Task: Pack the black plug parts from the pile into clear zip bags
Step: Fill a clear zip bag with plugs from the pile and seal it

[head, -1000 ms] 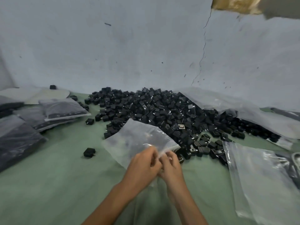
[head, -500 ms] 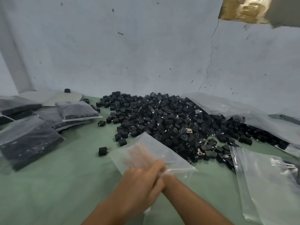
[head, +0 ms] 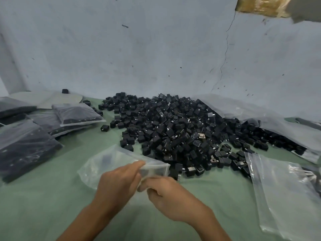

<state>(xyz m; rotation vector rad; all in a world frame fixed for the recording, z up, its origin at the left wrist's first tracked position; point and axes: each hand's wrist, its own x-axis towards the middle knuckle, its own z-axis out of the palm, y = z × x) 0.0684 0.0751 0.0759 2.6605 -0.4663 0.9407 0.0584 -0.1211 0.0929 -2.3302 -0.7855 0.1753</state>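
Note:
A big pile of black plug parts (head: 173, 131) lies on the green cloth against the wall. Just in front of it I hold an empty clear zip bag (head: 107, 164) with both hands. My left hand (head: 118, 185) pinches the bag's upper lip near its mouth. My right hand (head: 166, 195), fingers curled, grips the lower lip just below. The mouth gapes slightly toward the pile. One dark part shows dimly through the film, either in or behind the bag.
Filled bags of black parts (head: 26, 136) are stacked at the left. A stack of empty clear bags (head: 286, 197) lies at the right. A large plastic sheet (head: 260, 119) drapes over the pile's right end. Stray parts (head: 104, 128) lie loose on the cloth.
The hands have parted: the left now sits higher, the right lower, pulling the bag's mouth apart. The bag has tilted flatter toward the pile.

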